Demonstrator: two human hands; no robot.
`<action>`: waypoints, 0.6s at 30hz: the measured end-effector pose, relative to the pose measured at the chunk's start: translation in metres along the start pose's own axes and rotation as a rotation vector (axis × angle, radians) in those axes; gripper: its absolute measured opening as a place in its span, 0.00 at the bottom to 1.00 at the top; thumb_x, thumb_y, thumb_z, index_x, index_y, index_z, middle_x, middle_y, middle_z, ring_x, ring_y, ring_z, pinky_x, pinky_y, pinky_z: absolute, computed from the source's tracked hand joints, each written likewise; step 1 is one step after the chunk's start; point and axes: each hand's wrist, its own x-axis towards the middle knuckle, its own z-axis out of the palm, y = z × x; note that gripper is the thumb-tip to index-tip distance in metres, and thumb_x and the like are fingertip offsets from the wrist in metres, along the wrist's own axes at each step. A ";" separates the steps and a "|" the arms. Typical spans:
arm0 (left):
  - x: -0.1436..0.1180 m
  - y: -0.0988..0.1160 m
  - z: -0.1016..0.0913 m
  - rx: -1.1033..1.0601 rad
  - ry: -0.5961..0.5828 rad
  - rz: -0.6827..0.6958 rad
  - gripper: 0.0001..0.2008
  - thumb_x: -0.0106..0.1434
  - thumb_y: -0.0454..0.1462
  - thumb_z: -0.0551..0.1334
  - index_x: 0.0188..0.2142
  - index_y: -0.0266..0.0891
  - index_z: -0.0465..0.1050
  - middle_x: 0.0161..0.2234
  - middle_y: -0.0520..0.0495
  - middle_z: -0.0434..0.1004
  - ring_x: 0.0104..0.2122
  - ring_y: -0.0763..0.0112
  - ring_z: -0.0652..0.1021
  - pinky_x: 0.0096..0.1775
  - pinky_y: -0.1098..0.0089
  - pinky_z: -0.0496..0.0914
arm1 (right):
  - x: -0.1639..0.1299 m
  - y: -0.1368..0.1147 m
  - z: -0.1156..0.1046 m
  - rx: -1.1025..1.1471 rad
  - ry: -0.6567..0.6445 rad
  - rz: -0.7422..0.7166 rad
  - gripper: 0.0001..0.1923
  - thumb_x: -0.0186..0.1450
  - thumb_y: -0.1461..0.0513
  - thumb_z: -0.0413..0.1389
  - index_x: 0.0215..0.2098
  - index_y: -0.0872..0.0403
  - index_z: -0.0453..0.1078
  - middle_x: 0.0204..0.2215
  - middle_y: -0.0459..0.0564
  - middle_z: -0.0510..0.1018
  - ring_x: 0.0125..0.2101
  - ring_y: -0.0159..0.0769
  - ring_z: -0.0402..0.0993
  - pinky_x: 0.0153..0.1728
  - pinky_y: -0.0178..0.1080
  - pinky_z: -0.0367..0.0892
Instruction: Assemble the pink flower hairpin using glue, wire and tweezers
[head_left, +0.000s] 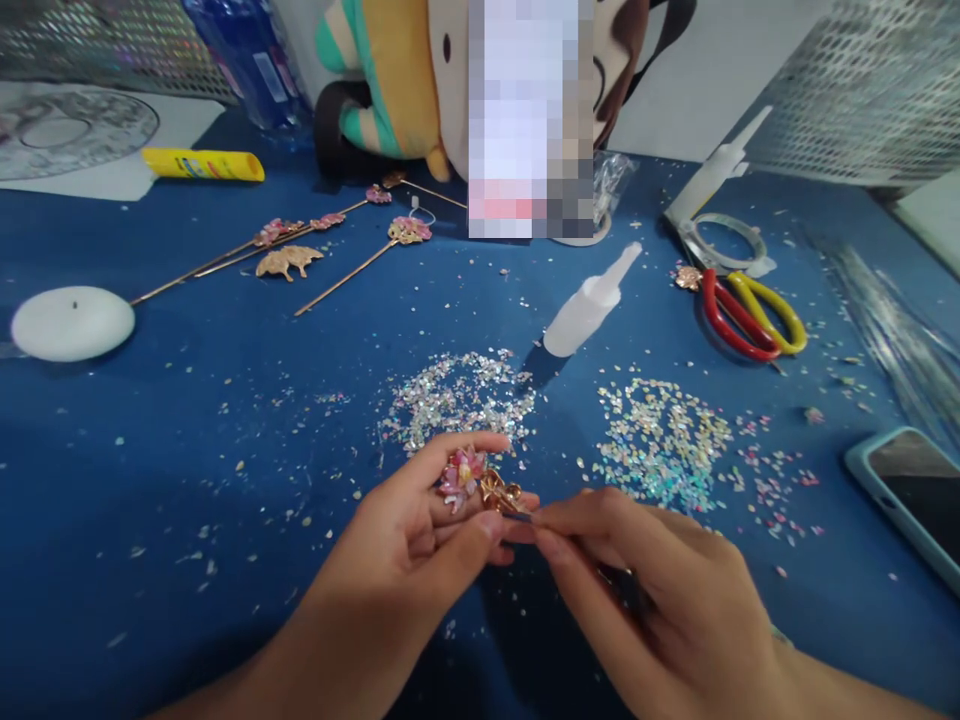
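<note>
My left hand (412, 545) is closed on a gold hair ornament (463, 474) with a pink, petal-like flower, its thumb and fingers around the metal part. From the right, my right hand (660, 580) pinches a thin dark tool (519, 515), its tip against or very near the ornament's gold scrollwork; its exact kind is hard to make out, as the fingers cover most of it. Just beyond my hands lies a patch of silvery flakes (457, 400). Another patch of yellow and teal flakes (664, 440) is spread to the right.
A white dropper bottle (581, 315) stands beyond the flakes. Red and yellow-handled scissors (739, 318), a clear tape roll (724, 240) and a phone (911, 500) are at right. Gold hairpins (360, 275), a white oval object (73, 323) and a yellow tube (202, 164) lie left.
</note>
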 end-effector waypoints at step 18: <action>-0.010 -0.004 -0.001 -0.125 0.055 -0.107 0.20 0.57 0.33 0.78 0.48 0.47 0.81 0.33 0.56 0.89 0.32 0.75 0.86 0.38 0.85 0.79 | -0.003 0.009 0.013 -0.182 0.012 -0.073 0.14 0.73 0.70 0.47 0.32 0.52 0.66 0.20 0.43 0.76 0.18 0.27 0.72 0.23 0.31 0.67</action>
